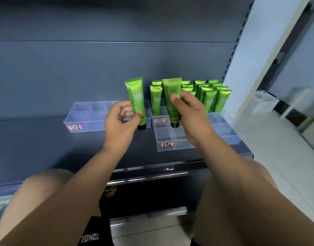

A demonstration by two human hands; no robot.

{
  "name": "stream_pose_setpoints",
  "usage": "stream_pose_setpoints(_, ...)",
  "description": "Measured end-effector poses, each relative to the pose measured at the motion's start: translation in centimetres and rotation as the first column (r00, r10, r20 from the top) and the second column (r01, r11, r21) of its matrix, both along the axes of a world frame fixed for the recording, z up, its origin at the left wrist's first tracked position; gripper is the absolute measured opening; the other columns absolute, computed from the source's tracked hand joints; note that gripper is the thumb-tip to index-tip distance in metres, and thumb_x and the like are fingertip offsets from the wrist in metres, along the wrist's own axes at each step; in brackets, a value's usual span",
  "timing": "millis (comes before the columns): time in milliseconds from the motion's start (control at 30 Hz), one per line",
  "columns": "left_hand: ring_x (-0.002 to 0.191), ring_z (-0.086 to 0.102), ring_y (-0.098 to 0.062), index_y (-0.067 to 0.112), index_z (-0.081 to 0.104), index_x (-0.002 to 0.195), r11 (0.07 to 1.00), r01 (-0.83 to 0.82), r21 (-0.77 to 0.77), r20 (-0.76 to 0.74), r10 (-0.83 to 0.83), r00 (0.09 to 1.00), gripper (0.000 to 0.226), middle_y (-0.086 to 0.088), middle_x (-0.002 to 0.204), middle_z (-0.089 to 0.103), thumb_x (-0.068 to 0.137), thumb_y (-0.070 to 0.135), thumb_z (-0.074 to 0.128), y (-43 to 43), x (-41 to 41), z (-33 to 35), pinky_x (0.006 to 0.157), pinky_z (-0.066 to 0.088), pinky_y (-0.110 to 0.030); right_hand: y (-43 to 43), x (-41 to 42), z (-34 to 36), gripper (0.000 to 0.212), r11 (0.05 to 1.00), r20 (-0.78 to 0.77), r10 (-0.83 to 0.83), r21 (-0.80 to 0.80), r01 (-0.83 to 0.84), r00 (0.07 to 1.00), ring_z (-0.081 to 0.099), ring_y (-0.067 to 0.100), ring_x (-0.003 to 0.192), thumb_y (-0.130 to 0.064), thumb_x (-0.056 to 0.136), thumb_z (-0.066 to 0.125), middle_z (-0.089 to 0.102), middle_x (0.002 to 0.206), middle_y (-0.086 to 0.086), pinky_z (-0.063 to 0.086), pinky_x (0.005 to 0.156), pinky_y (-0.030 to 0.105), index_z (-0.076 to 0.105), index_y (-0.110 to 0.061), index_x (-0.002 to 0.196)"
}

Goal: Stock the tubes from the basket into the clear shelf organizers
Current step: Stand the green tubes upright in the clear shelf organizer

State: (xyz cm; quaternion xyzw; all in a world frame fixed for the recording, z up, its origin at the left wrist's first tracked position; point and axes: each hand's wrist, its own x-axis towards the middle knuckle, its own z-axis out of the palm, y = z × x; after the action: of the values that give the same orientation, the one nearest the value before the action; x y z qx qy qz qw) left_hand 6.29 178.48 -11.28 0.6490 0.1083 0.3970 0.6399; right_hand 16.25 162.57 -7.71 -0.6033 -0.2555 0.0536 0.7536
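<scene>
My left hand [121,119] holds one green tube [136,98] upright, black cap down, in front of the right end of the left clear organizer [85,119]. My right hand [190,110] grips a second green tube [171,89] upright over the back compartments of the middle clear organizer [166,139]. One tube [155,100] stands in that organizer's back left slot. Several green tubes [209,96] stand packed in the organizers behind and to the right. The basket is out of sight.
The grey shelf [46,139] stretches left, with a dark back panel [99,59] behind. A clear organizer [227,130] sits at the shelf's right end near the upright. My knees are below the shelf edge; lower shelf rails [149,180] run between them.
</scene>
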Motion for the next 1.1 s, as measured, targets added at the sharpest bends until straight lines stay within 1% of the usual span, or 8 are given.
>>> stream_pose_setpoints(67,0.079,0.055,-0.009,0.017,0.061,0.105,0.999,0.016,0.042,-0.005,-0.015,1.0,0.03,0.006,0.08,0.057,0.087,-0.003,0.074,0.0,2.0,-0.5,0.085,0.049,-0.028,-1.1,1.6,-0.9,0.016,0.999,0.029,-0.046,-0.003,0.046,0.999,0.058,0.002,0.079,-0.008,0.098,0.063,0.065,0.078,-0.017,0.046,0.081,0.017,0.069,-0.018,0.087)
stream_pose_setpoints(200,0.076,0.047,-0.011,0.01,0.058,0.113,0.989,0.099,0.112,0.026,-0.102,0.994,0.03,0.004,0.078,0.048,0.089,-0.003,0.071,0.9,6.2,0.2,0.085,0.047,-0.031,-0.7,4.0,-0.7,0.011,0.996,0.143,-0.084,0.003,0.084,0.986,0.056,0.012,0.082,-0.01,0.095,0.068,0.067,0.088,-0.001,0.049,0.081,0.029,0.074,-0.016,0.102)
stream_pose_setpoints(300,0.077,0.054,-0.005,0.009,0.061,0.118,0.972,0.132,0.192,0.017,-0.137,0.99,0.032,0.011,0.078,0.062,0.09,-0.004,0.067,1.5,8.7,0.1,0.084,0.049,-0.029,0.1,6.0,0.0,0.019,0.992,0.239,-0.125,0.028,0.122,0.963,0.058,0.012,0.081,-0.005,0.088,0.073,0.068,0.084,-0.006,0.051,0.081,0.033,0.072,-0.02,0.099)
stream_pose_setpoints(467,0.071,0.053,0.006,0.023,0.058,0.099,0.958,0.169,0.23,-0.03,-0.167,0.986,0.037,0.025,0.069,0.062,0.089,-0.012,0.065,2.0,11.4,-0.9,0.077,0.045,-0.015,1.1,8.8,1.1,0.024,0.97,0.449,-0.23,0.039,0.239,0.863,0.061,0.014,0.075,-0.004,0.081,0.078,0.068,0.082,0.0,0.055,0.071,0.032,0.071,-0.01,0.103)
stream_pose_setpoints(567,0.072,0.052,0.006,0.024,0.057,0.098,0.957,0.182,0.226,-0.049,-0.175,0.983,0.038,0.025,0.07,0.06,0.089,-0.011,0.066,2.4,12.1,-1.9,0.078,0.045,-0.014,1.7,10.0,1.4,0.032,0.973,0.521,-0.207,0.024,0.228,0.828,0.067,0.032,0.077,-0.002,0.081,0.077,0.07,0.083,0.016,0.058,0.071,0.046,0.066,-0.01,0.11)
stream_pose_setpoints(767,0.072,0.053,0.003,0.027,0.058,0.093,0.966,0.146,0.211,-0.073,-0.133,0.988,0.039,0.024,0.078,0.061,0.085,-0.01,0.07,3.0,12.2,-3.1,0.077,0.047,-0.014,1.4,11.2,0.5,0.025,0.981,0.523,-0.13,-0.057,0.186,0.842,0.068,0.043,0.077,-0.002,0.082,0.075,0.068,0.085,0.029,0.054,0.068,0.057,0.057,-0.011,0.096)
stream_pose_setpoints(933,0.075,0.065,0.0,0.019,0.06,0.09,0.964,0.187,0.191,-0.139,-0.162,0.977,0.032,0.017,0.077,0.068,0.084,-0.01,0.072,3.7,12.2,-2.8,0.078,0.056,-0.024,1.3,11.3,0.0,0.023,0.97,0.54,-0.138,-0.094,0.223,0.83,0.067,0.041,0.08,-0.006,0.085,0.074,0.071,0.089,0.023,0.055,0.072,0.053,0.058,-0.016,0.098)
stream_pose_setpoints(1100,0.083,0.071,-0.006,0.017,0.06,0.087,0.966,0.175,0.189,-0.194,-0.138,0.971,0.033,0.006,0.09,0.073,0.082,-0.012,0.073,3.8,12.2,-3.4,0.079,0.056,-0.023,1.4,11.6,-0.4,0.026,0.925,0.57,-0.194,-0.165,0.342,0.799,0.063,0.023,0.076,-0.017,0.079,0.08,0.07,0.091,0.012,0.056,0.072,0.034,0.063,-0.018,0.098)
